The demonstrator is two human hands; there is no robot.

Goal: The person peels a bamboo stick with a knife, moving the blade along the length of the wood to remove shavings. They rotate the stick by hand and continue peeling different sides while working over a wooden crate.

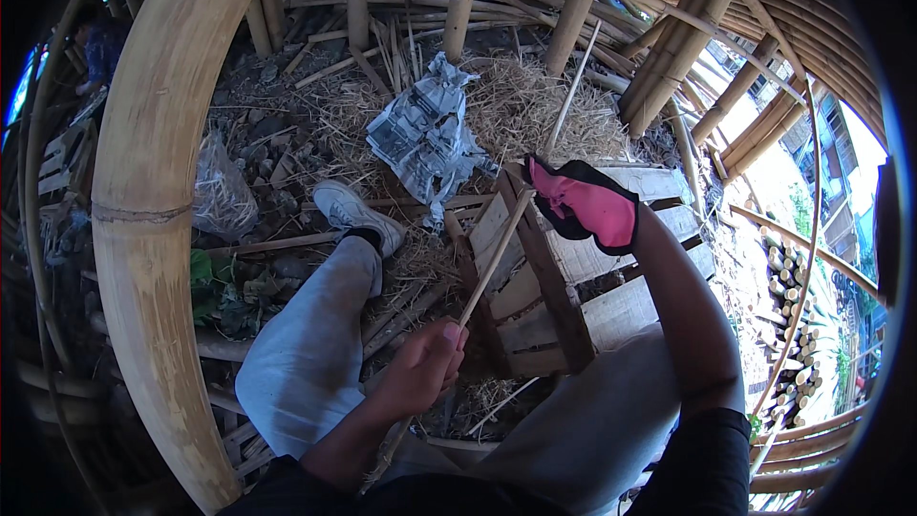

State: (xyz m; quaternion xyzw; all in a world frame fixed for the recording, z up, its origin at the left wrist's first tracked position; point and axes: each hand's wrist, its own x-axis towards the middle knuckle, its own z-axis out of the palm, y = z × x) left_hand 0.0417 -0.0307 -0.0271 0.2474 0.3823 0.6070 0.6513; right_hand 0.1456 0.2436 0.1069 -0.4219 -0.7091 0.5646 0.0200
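Observation:
A long, thin bamboo strip (pixel 497 253) slants up and away in front of me. My bare left hand (pixel 425 368) is closed around its lower part, thumb along the top. My right hand (pixel 585 205), in a pink glove with black edges, closes on the strip further up; its fingertips are partly hidden. Beyond the glove the strip's pale far length seems to continue over the straw. Beneath it, between my legs, lies a wooden slatted crate or pallet (pixel 549 268) with dark crosspieces.
A thick bamboo pole (pixel 143 277) rises close on the left. Crumpled printed paper sheeting (pixel 427 129) lies ahead on straw (pixel 516 100). A clear plastic bag (pixel 222 193) sits beside my shoe (pixel 355 213). Bamboo posts (pixel 680 48) stand behind; stacked cut poles (pixel 795 325) lie outside, right.

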